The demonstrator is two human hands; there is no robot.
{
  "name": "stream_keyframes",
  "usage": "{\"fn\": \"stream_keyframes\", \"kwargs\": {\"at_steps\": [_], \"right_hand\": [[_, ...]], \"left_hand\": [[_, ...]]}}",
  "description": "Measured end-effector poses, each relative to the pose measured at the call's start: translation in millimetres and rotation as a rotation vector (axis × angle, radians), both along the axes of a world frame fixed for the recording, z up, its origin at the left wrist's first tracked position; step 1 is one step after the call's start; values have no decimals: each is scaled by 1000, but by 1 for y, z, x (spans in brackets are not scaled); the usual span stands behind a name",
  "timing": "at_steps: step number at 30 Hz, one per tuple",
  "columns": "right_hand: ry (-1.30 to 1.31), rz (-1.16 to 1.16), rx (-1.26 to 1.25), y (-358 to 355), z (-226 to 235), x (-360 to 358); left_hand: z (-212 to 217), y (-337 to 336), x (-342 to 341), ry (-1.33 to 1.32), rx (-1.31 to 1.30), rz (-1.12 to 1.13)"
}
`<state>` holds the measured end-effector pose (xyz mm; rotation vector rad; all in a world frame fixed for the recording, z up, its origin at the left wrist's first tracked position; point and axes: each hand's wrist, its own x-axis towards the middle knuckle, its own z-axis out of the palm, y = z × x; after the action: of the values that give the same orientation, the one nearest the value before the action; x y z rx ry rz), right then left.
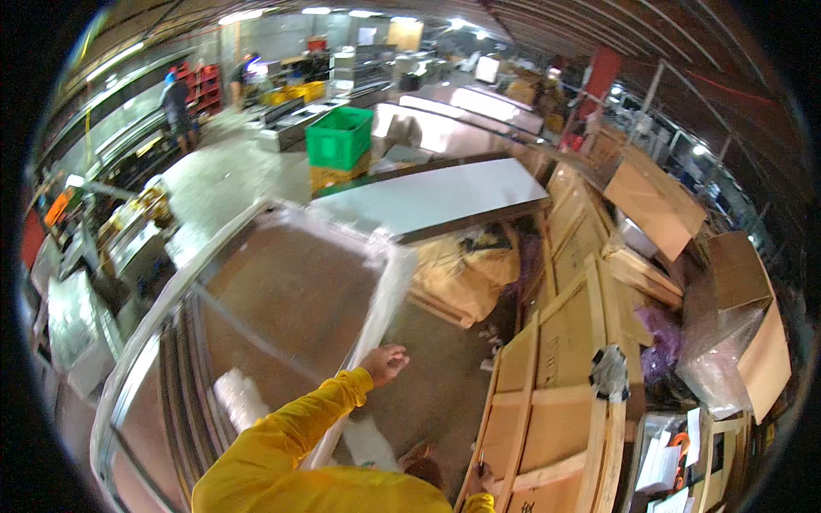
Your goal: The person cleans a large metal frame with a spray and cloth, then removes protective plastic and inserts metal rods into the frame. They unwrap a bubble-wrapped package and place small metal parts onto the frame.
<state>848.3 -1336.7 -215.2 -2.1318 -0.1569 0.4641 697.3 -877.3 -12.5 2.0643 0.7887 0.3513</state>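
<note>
Yellow sleeve [286, 432] filled the near edge and hid part of the plastic-wrapped frame [389, 292], left of centre, its rim crinkled and whitish round a flat brown sheet [291, 286]. Left hand [386, 364] hung at that rim, fingers loosely curled, contact unclear. Right hand [482, 483] was mostly cut off at the lower edge beside the tan, slatted wooden crate [556, 346]; too blurred, couldn't tell whether its fingers were spread or pinching something.

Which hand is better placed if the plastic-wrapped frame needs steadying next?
Probably the left: the left hand is close to the plastic-wrapped frame, while the right hand is farther off, beside the wooden crate.
</note>
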Motion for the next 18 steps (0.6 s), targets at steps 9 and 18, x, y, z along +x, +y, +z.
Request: {"fn": "stream_keyframes", "kwargs": {"at_steps": [9,18], "right_hand": [[-85,160,114,199,-47,218],[55,876,145,575,77,438]], "left_hand": [[-10,198,174,420,147,743],[-23,256,214,391,-194,872]]}}
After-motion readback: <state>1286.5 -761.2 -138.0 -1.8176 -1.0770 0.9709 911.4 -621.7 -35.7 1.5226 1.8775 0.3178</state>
